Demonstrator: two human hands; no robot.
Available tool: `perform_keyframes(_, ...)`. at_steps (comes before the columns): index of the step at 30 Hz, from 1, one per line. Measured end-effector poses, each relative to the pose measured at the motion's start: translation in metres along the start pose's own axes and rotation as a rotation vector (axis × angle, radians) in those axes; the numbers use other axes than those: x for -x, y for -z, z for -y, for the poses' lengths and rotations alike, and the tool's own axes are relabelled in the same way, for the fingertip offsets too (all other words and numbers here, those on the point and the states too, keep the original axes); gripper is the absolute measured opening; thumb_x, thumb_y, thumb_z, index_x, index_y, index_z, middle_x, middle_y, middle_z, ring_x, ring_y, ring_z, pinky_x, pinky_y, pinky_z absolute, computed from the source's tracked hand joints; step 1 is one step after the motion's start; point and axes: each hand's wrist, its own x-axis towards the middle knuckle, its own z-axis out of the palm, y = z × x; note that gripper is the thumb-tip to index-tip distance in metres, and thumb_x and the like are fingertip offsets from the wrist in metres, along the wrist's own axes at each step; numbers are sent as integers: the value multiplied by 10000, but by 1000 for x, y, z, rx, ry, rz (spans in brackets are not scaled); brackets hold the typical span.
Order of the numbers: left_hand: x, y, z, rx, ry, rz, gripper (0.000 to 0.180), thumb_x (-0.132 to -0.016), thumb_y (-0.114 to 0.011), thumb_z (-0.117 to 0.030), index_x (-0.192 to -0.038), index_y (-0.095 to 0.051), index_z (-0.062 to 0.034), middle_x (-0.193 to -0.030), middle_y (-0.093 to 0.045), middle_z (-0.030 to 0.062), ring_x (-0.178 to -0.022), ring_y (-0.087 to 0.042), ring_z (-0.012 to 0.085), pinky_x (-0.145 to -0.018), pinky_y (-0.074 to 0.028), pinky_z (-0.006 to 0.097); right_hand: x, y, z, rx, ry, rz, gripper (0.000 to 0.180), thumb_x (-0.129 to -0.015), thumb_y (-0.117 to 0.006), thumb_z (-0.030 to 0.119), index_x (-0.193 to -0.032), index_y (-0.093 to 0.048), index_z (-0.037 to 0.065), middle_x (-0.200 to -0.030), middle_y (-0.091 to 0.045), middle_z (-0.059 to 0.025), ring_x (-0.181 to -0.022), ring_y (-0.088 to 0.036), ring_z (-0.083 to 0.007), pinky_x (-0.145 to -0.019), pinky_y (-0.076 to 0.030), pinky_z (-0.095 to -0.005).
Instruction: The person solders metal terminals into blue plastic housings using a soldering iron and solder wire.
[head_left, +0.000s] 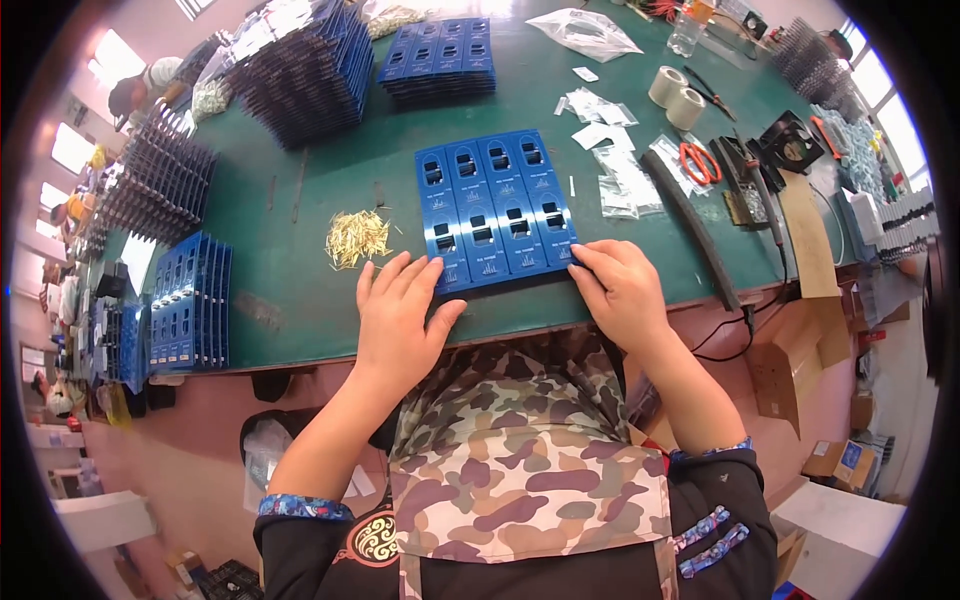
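Camouflage apron [520,470] fills the near edge, worn by the person seated at the green table [300,300], the largest surface in view. Blue panel [497,210] lies flat at the near middle of the table, within easy reach of both hands. Left hand [398,310] rests spread and flat, fingers on the panel's near left corner; right hand [622,288] lies with fingers together on the near right corner, so the two appear to steady the panel against the table edge. Neither hand pinches anything. Panel stacks [190,300] stand on edge at the left, with more at far left [300,75] and one flat pile [440,55] at far centre, apparently sorted stock. Brass pins [357,238] lie heaped just left of the panel, close to the left hand. Orange-handled scissors [698,162], tape rolls [676,97] and small clear bags [620,170] sit to the right.
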Motion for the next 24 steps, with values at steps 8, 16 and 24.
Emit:
perform_keyframes(8, 10, -5, 2, 17, 6, -11, 457, -870, -696, -256, -1231, -606, 10, -1221, -644, 163, -1254, -521, 349, -1132, -236, 539, 18, -1, 17, 55, 28, -21, 237, -800, -716, 66, -1018, -675, -16, -925, -653, -130, -871, -622, -319, -775, -519, -402)
perform_keyframes(16, 37, 30, -7, 159, -54, -347, 320, -830, -676, -49, -1137, -606, 3, -1134, -644, 161, -1117, -592, 345, -1019, -415, 478, 56, 14, 35, -173, 307, -103, 247, -739, -695, -28, -976, -677, 37, -818, -647, -94, -685, -618, -270, -630, -492, -385)
perform_keyframes(24, 72, 4, -22, 569, -202, 93, 208, -802, -691, -65, -993, -637, -4, -1028, -670, 150, -939, -643, 326, -826, -521, 397, 90, -63, -5, -14, 52, 552, 257, -851, -601, 207, -1026, -689, 40, -1006, -673, -142, -991, -629, -334, -872, -508, -432)
